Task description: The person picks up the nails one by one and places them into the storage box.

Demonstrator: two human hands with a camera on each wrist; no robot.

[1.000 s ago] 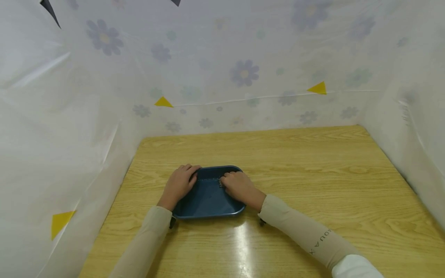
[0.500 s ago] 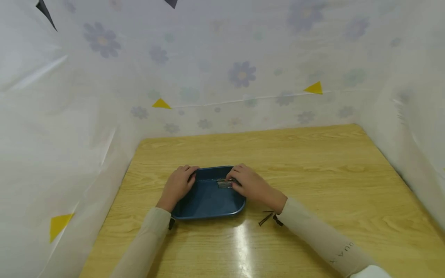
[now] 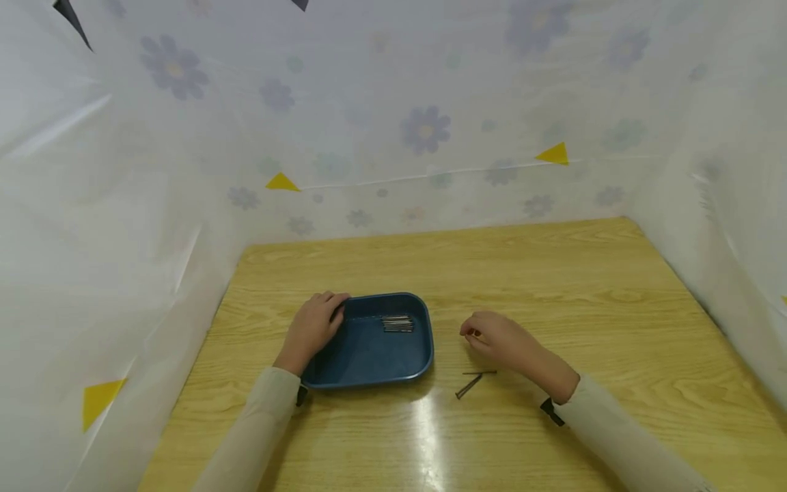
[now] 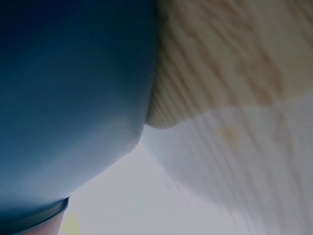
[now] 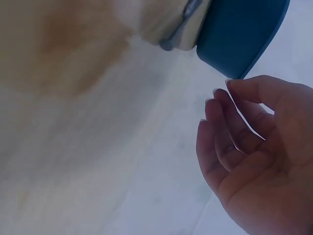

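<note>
A dark blue tray (image 3: pixel 356 359) lies on the table, its outer wall (image 4: pixel 83 98) filling much of the left wrist view. My left hand (image 3: pixel 312 329) holds its far left rim, thumb on the inner side. Toward the tray's right end, several metal nails (image 3: pixel 397 324) lie side by side in a row. My right hand (image 3: pixel 507 342) hovers over the table right of the tray, fingers loosely bent with nothing in them. Just below that hand are two loose nails, one slanted (image 3: pixel 468 387) and one level (image 3: pixel 482 372). One nail (image 5: pixel 181 24) shows clearly in the right wrist view.
The wood-grain table (image 3: pixel 553 273) extends behind and to the right of the tray. White flower-printed sheeting (image 3: pixel 381 137) walls in the back and both sides, with yellow tape pieces (image 3: pixel 553 154) on it.
My right hand has withdrawn from over the tray's nails and moved right across the table. The nail row and both loose nails are now uncovered. My left hand stays on the rim.
</note>
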